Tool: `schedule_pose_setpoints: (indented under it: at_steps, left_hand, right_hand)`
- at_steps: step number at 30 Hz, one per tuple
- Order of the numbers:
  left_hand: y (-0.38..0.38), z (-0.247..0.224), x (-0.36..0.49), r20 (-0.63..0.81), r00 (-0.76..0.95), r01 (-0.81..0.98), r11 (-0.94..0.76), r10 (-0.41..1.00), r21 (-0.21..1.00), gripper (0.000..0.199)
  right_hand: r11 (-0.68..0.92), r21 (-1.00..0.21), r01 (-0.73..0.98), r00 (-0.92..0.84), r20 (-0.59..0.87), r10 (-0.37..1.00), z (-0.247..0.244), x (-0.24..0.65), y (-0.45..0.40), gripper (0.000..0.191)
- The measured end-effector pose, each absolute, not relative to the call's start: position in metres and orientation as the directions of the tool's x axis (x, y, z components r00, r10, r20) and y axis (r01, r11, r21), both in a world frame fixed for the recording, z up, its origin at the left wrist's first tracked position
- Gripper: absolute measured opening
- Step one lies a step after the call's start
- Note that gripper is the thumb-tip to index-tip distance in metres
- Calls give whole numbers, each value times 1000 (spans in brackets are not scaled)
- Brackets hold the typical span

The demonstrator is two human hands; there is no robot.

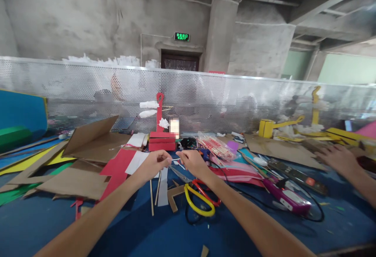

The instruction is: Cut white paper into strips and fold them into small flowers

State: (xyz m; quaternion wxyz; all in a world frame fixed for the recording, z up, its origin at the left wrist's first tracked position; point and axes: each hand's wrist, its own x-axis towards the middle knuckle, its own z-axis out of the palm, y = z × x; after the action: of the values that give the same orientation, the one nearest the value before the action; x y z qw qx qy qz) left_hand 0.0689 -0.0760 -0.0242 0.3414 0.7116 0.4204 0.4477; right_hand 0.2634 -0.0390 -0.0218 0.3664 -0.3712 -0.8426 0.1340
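Note:
My left hand [155, 165] and my right hand [192, 162] meet over the middle of the table, each closed in a pinch. Between their fingertips runs a thin white strip [175, 159], held at both ends; its material is too small to make out. Just below my right hand lie scissors [199, 204] with yellow and red handle loops. Two thin wooden sticks [152, 198] and a white paper strip [163, 188] lie below my left hand. Behind both hands stands a red cardboard box [162, 141] with an upright red piece [159, 112] bearing white wrapped pieces.
Brown cardboard [79, 178] and red card [119, 171] lie to the left. On the right are a bag of sticks [216, 145], a purple device [286, 196], a black power strip [296, 175] and another person's hand [337, 159]. A perforated metal screen [123, 81] stands behind.

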Motion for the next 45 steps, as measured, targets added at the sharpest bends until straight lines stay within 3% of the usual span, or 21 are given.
schedule_pose_setpoints:
  at_steps: [6,9,17,23,32,41,45]
  left_hand:
    - [-72,-28,64,358,220,302,-412,908,860,23]
    - [-71,-29,64,345,209,313,-397,915,863,23]
    - [-71,-30,66,385,222,299,-439,896,848,26]
    - [-72,-28,67,378,243,297,-440,893,847,26]
    - [-70,-31,61,340,223,309,-397,914,864,23]
    - [-73,-29,65,356,226,339,-415,907,844,20]
    - [-71,-31,61,348,230,366,-412,909,834,18]
  right_hand:
    - [745,-556,369,-494,562,664,-20,262,-41,19]
    - [750,-554,362,-498,565,658,-21,262,-40,12]
    - [763,-439,475,-519,561,645,-21,263,-42,34]
    - [745,-422,517,-504,554,663,-20,262,-45,44]
    - [748,-541,384,-501,559,661,-22,265,-37,10]
    - [733,-440,518,-548,487,680,-20,266,-37,33]
    - [768,-439,467,-598,482,640,-20,266,-40,21]
